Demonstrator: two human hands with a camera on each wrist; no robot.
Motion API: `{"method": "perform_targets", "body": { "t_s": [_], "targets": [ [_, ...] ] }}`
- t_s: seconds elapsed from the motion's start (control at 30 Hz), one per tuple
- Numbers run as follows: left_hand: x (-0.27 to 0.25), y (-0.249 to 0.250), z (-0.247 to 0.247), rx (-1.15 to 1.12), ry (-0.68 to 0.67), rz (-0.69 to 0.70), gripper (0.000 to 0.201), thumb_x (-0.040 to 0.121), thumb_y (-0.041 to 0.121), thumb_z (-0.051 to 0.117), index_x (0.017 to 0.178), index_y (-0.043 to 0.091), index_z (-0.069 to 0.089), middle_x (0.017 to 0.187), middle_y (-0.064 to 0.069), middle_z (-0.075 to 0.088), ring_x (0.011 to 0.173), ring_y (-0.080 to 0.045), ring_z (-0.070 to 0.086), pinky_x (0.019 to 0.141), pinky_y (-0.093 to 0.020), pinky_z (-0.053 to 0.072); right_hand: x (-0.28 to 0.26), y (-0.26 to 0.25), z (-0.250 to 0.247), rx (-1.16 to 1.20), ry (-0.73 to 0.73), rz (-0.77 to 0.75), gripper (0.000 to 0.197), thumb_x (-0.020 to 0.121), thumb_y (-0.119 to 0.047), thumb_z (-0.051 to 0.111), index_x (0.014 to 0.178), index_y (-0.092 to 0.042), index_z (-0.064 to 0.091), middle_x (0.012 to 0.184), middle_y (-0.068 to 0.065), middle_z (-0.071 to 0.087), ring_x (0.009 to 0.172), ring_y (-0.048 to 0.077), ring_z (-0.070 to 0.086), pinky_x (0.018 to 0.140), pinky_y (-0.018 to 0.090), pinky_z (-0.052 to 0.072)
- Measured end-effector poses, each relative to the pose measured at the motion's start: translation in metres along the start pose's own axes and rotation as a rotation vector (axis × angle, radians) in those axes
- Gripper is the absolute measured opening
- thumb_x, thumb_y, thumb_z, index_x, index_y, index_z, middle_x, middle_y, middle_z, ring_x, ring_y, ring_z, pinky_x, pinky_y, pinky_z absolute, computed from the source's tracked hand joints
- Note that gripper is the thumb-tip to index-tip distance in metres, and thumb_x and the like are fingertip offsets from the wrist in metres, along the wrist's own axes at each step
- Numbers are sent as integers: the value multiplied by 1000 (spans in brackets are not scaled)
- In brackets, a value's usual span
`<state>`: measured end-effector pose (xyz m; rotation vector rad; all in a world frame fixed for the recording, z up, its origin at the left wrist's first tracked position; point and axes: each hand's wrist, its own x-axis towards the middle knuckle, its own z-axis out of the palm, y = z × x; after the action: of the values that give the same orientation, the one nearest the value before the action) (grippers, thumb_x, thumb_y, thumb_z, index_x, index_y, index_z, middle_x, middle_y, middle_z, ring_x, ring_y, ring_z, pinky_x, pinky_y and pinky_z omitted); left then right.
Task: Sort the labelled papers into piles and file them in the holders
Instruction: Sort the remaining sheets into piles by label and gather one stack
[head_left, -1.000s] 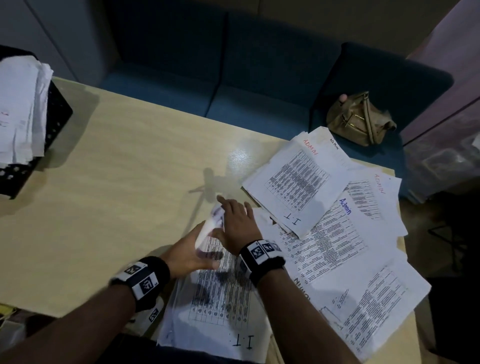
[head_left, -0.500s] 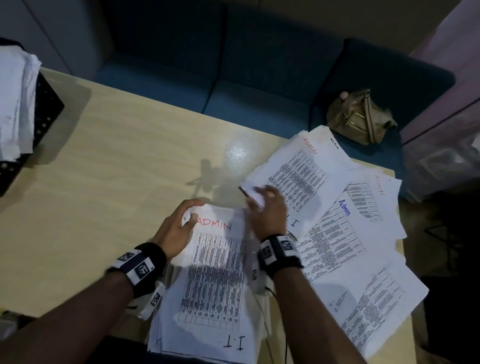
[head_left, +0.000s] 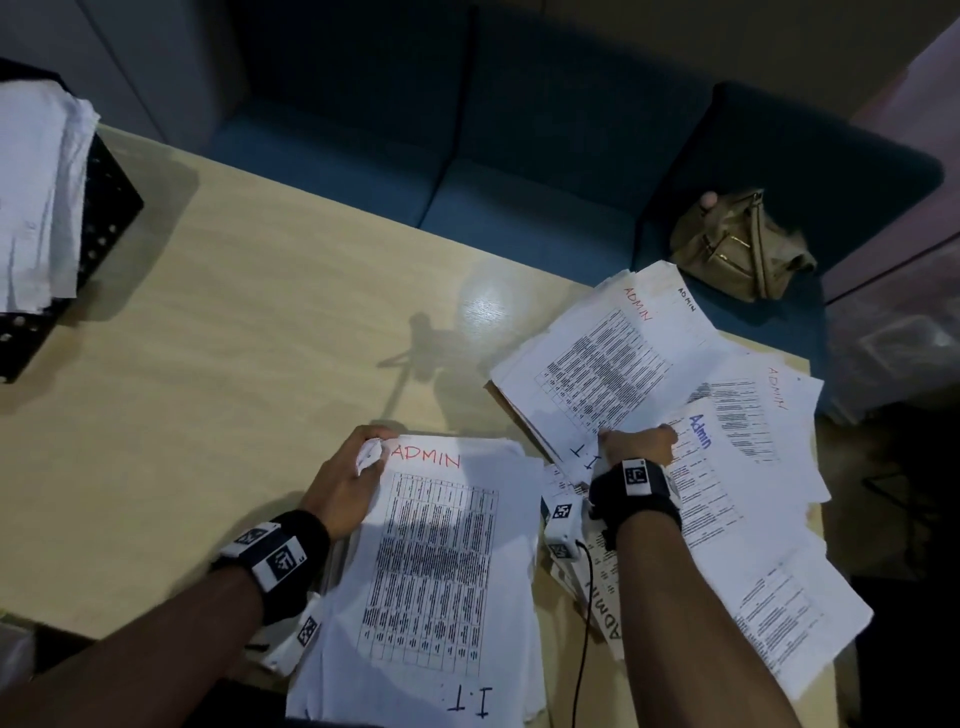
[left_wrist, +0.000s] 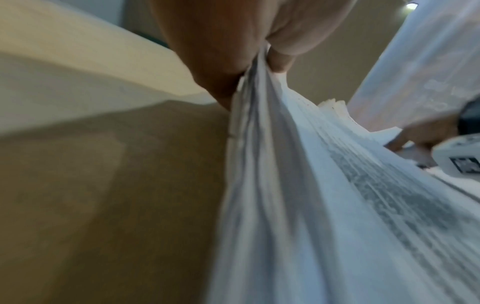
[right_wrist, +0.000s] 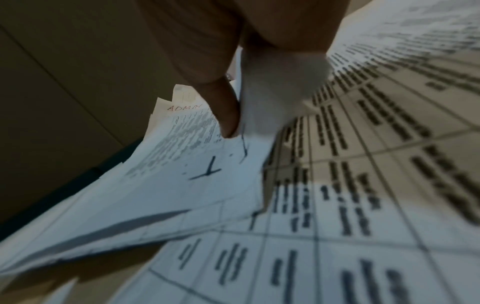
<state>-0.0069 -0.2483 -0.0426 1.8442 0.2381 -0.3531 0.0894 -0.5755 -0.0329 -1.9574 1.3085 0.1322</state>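
The left hand (head_left: 348, 483) pinched the far left corner of a thick stack of papers (head_left: 436, 571) lying at the near edge of the table (head_left: 208, 364), thumb and fingers closed tight on the crumpled corner; its top sheet read "ADMIN" in red and "I.T" at the near end. The right hand (head_left: 636, 447) gripped the near corner of a second sheet (head_left: 597, 374), also marked "ADMIN" and "I.T", which lay on the spread of loose papers (head_left: 743, 493) at the right side of the table. At the far left stood a black holder (head_left: 104, 208) with white papers in it. A tan bag (head_left: 737, 244) sat on the blue sofa (head_left: 519, 156) beyond.
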Motion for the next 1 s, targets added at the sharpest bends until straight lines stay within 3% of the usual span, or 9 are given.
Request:
{"method": "perform_targets", "body": {
  "t_s": [0.1,0.2,0.4,0.5,0.63,0.73,0.8,0.87,1.0],
  "targets": [
    [4,-1,-5,22,48,13,23,98,44,34,117,48,47,117,12,63,102,-13,59,90,-32,44,-2,8,-3,77,33,-117,49,85,-21,66,126,-1,49,122,21,60,108,38,60,85,39,50],
    [9,-3,-10,27,109,1,26,92,62,31,114,56,43,108,8,63,81,-17,58,76,-29,42,-9,13,-16,215,61,-217,33,88,-20,60,115,-2,58,104,21,66,90,36,65,71,35,51],
    [12,-4,-11,26,45,-95,34,88,5,62,113,26,52,118,5,59,93,-22,61,73,-28,46,-27,28,-66,260,34,-367,35,84,-25,68,113,-6,63,97,15,67,88,31,64,73,38,50],
    [16,-2,-14,-8,96,-76,28,87,2,63,106,22,57,115,4,62,97,-19,59,76,-21,45,-56,35,-80,275,-107,-443,22,84,-17,68,104,-9,66,93,10,69,84,24,65,69,28,49],
    [28,-5,-16,-19,132,-88,27,93,10,55,98,36,60,113,1,66,101,-22,61,88,-35,46,-102,54,-59,92,-359,-502,13,79,-22,70,87,-23,59,78,-7,68,63,4,63,55,21,52],
    [33,4,-18,-86,154,-104,31,97,8,46,93,33,64,107,-1,68,99,-20,63,90,-33,48,-118,80,-26,-80,-463,-507,31,77,-23,69,104,-20,52,88,3,66,70,21,64,51,25,50],
    [32,17,-18,-203,180,-158,42,98,0,39,86,31,66,86,2,67,74,-4,66,69,-16,51,-129,91,-9,-139,-542,-510,52,81,-18,69,125,-17,43,107,4,62,88,23,63,60,22,50],
    [29,21,-18,-230,211,-158,24,100,11,42,96,24,63,87,2,65,69,-1,65,63,-14,50,-142,98,1,-193,-580,-521,70,84,-17,67,141,-18,28,121,0,53,108,23,57,84,33,54],
    [16,19,-22,-253,147,-122,32,82,58,61,107,38,62,126,-2,60,119,-27,55,103,-48,41,-149,99,14,-335,-358,-707,86,80,-23,71,148,-14,19,139,8,35,130,25,32,108,41,33]
  ]
}}
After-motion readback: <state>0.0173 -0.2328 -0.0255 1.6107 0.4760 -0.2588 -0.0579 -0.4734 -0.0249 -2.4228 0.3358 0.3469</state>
